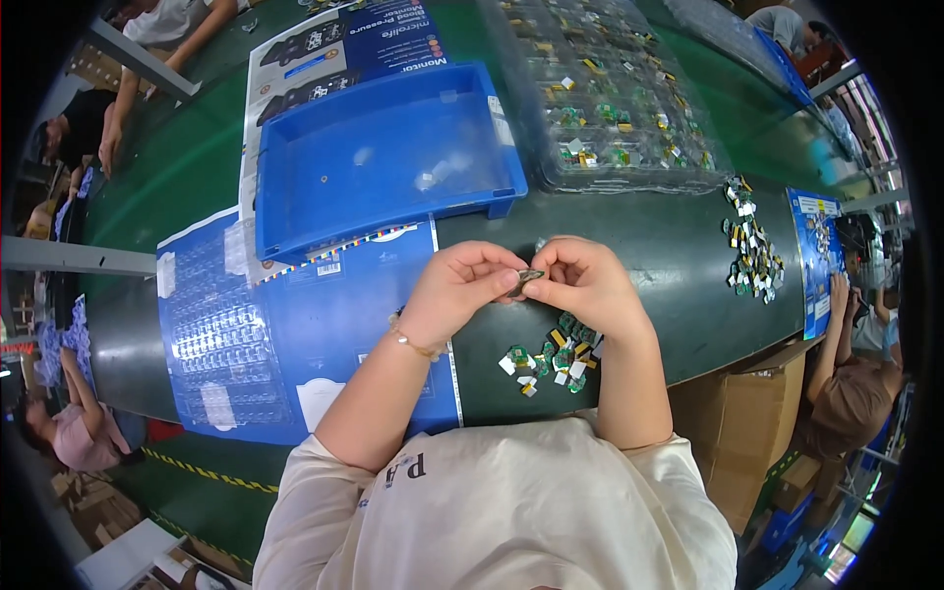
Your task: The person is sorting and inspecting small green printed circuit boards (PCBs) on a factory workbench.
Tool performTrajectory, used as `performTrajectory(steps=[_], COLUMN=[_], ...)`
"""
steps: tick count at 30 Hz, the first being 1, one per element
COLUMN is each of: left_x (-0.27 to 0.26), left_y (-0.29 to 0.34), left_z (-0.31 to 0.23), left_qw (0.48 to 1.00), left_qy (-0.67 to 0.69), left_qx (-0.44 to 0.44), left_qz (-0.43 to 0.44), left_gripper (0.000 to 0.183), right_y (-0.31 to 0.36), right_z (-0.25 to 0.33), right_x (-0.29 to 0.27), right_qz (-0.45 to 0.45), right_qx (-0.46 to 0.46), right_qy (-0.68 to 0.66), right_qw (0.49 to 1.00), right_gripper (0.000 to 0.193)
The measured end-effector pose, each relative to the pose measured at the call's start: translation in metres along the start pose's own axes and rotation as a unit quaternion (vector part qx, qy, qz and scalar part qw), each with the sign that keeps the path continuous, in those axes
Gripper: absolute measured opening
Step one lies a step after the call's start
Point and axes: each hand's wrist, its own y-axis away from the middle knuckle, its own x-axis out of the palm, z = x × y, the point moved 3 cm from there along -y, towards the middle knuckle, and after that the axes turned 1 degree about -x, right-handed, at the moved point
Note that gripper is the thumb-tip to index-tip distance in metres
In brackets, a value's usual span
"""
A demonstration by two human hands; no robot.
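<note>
My left hand [470, 284] and my right hand [580, 282] meet over the dark green bench, fingertips pinched on one small circuit board [527, 279]. The board is mostly hidden by the fingers, with a dark, thin edge showing between them. Just below my hands lies a loose pile of small green circuit boards [559, 356] with white and yellow pieces on them, partly under my right forearm. A blue plastic bin [383, 221] stands beyond my left hand. Inside it are only a few small bits.
Stacked clear trays [629, 182] filled with similar boards stand at the back right. Another board pile [753, 246] lies farther right. An empty-looking clear blister tray [221, 339] rests on blue printed cardboard [339, 364] at left. A cardboard box [742, 423] sits by the bench edge; other people work around.
</note>
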Motion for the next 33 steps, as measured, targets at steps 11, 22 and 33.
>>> performTrajectory(steps=[11, 22, 33], left_x=[-0.006, -0.009, -0.011], left_y=[-0.003, -0.002, -0.004], left_z=[0.003, 0.008, 0.009], left_qw=[0.995, 0.993, 0.994], left_qy=[0.075, 0.103, 0.109], left_qx=[-0.063, -0.051, -0.022], left_qz=[-0.003, -0.006, -0.009], left_gripper=[0.017, 0.018, 0.020], right_y=[-0.006, -0.003, -0.003], right_z=[0.000, 0.009, 0.014], right_x=[0.007, 0.010, 0.012], right_qz=[-0.026, -0.085, -0.140], right_qx=[0.004, -0.039, -0.103], right_qy=[-0.028, 0.028, 0.118], right_qw=[0.999, 0.995, 0.978], right_gripper=[0.009, 0.009, 0.010])
